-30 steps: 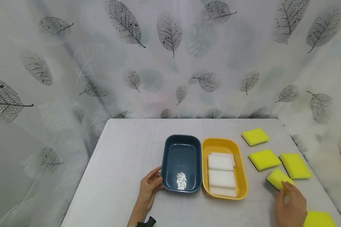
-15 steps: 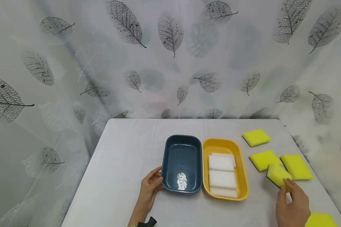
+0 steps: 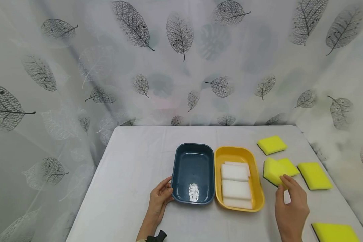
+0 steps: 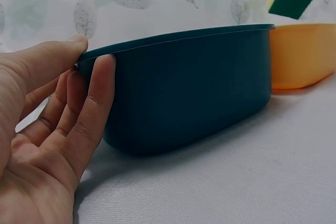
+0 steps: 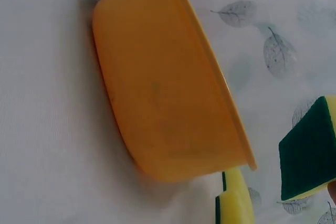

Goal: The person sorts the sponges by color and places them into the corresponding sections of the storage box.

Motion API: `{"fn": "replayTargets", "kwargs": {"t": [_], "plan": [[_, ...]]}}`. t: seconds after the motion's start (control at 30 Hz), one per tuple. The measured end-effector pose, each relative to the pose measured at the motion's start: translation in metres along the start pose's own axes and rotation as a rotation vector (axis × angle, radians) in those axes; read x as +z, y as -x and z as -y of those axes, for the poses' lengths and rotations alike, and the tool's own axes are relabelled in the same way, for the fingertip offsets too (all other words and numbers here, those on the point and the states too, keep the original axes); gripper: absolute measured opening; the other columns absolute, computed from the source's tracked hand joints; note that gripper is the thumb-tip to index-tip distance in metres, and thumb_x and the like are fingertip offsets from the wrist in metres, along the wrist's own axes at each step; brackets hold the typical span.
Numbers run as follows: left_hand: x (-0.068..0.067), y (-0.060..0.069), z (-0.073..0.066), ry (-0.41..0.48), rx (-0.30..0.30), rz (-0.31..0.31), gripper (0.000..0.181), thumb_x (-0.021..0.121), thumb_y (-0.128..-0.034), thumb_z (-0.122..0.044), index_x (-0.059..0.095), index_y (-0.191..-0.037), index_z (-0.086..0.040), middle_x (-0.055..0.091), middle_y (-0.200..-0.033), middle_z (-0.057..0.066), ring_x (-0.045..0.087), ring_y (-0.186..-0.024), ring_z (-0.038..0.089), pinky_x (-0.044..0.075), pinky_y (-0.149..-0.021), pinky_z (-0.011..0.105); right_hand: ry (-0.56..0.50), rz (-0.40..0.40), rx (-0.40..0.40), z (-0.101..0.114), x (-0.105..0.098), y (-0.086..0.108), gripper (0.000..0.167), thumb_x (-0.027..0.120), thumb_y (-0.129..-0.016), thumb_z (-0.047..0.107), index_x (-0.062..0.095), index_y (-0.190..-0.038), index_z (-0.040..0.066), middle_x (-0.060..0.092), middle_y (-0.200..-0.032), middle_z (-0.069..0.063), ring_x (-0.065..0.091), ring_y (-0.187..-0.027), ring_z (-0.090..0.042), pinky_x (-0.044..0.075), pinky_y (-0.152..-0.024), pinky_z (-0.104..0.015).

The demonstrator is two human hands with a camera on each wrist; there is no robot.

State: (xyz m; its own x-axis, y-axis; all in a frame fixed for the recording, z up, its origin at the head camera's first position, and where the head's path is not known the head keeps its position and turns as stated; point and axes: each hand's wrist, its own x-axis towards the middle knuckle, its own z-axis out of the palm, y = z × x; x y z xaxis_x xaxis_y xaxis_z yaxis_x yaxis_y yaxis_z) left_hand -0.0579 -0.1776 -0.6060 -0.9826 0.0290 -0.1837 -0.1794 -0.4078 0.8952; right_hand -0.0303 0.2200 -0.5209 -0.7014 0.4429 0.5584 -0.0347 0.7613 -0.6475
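Observation:
My left hand (image 3: pixel 159 201) holds the near left corner of the dark blue bin (image 3: pixel 193 171); in the left wrist view its thumb rests on the rim and the fingers lie against the outer wall. Pinched by my right hand (image 3: pixel 291 208) is a yellow sponge with a green underside (image 3: pixel 273 170), raised just right of the yellow bin (image 3: pixel 258 183). The right wrist view shows that sponge's green face (image 5: pixel 307 153) beyond the yellow bin's wall (image 5: pixel 163 82). White sponges (image 3: pixel 236 190) lie in a row inside the yellow bin.
Yellow sponges lie on the right of the white-covered table: one at the back (image 3: pixel 272 145), one partly behind the held sponge (image 3: pixel 288 166), one to the right (image 3: pixel 314 175), and one near the front edge (image 3: pixel 335 232). A leaf-print curtain (image 3: pixel 169 67) hangs behind.
My right hand has lifted its sponge and moved left toward the yellow bin, uncovering more of the front sponge. My left hand has stayed on the blue bin.

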Motion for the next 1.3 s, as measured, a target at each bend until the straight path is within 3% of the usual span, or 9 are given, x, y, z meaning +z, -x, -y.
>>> {"fn": "replayTargets", "kwargs": {"t": [0.17,0.53,0.73,0.83,1.03,1.3], "plan": [[0.0,0.0,0.0,0.002,0.001,0.002,0.053,0.067,-0.0967,0.001,0.052,-0.147,0.003,0.061,-0.109,0.002,0.064,-0.088,0.006,0.061,-0.071,0.021,-0.073,0.064,-0.069,0.014,0.014,0.002,0.035,0.066,-0.094,-0.012,0.069,-0.128,-0.005,0.067,-0.133,-0.022,0.059,-0.127,-0.043,0.029,-0.11,0.001],[0.0,0.0,0.001,0.005,0.01,0.004,0.053,0.067,-0.0967,0.001,0.052,-0.148,0.003,0.062,-0.108,0.001,0.063,-0.088,0.005,0.061,-0.07,0.02,-0.247,0.115,-0.201,0.047,0.044,0.007,0.037,0.068,-0.09,-0.015,0.07,-0.126,-0.005,0.067,-0.132,-0.021,0.058,-0.127,-0.037,0.034,-0.116,-0.006],[-0.001,0.001,0.001,0.021,0.021,0.003,0.053,0.067,-0.0965,0.002,0.051,-0.147,0.006,0.063,-0.107,0.0,0.063,-0.086,0.005,0.061,-0.07,0.021,-0.33,0.095,-0.277,0.066,0.064,0.011,0.039,0.069,-0.086,-0.017,0.071,-0.122,-0.004,0.069,-0.129,-0.021,0.06,-0.125,-0.039,0.036,-0.119,-0.012],[-0.001,0.001,0.001,0.028,0.031,-0.003,0.052,0.065,-0.0965,0.004,0.051,-0.147,0.008,0.064,-0.107,0.001,0.064,-0.085,0.005,0.061,-0.069,0.02,-0.337,0.131,-0.278,0.077,0.071,0.015,0.037,0.07,-0.087,-0.015,0.071,-0.122,-0.002,0.07,-0.13,-0.018,0.06,-0.126,-0.036,0.036,-0.119,-0.012],[-0.001,0.002,0.0,0.031,0.043,-0.033,0.052,0.067,-0.0949,0.005,0.053,-0.144,0.009,0.064,-0.106,0.002,0.064,-0.081,0.004,0.061,-0.067,0.02,-0.31,0.279,-0.225,0.098,0.084,0.026,0.034,0.07,-0.093,-0.007,0.069,-0.126,0.002,0.065,-0.138,-0.01,0.056,-0.135,-0.027,0.032,-0.119,-0.009],[0.001,0.003,0.002,-0.004,0.042,-0.068,0.052,0.071,-0.0929,0.002,0.056,-0.142,0.007,0.064,-0.106,0.003,0.065,-0.08,0.004,0.062,-0.067,0.021,-0.343,0.354,-0.284,0.113,0.105,0.039,0.038,0.073,-0.09,-0.008,0.068,-0.126,0.004,0.065,-0.137,-0.01,0.056,-0.134,-0.028,0.027,-0.121,-0.008]]}}
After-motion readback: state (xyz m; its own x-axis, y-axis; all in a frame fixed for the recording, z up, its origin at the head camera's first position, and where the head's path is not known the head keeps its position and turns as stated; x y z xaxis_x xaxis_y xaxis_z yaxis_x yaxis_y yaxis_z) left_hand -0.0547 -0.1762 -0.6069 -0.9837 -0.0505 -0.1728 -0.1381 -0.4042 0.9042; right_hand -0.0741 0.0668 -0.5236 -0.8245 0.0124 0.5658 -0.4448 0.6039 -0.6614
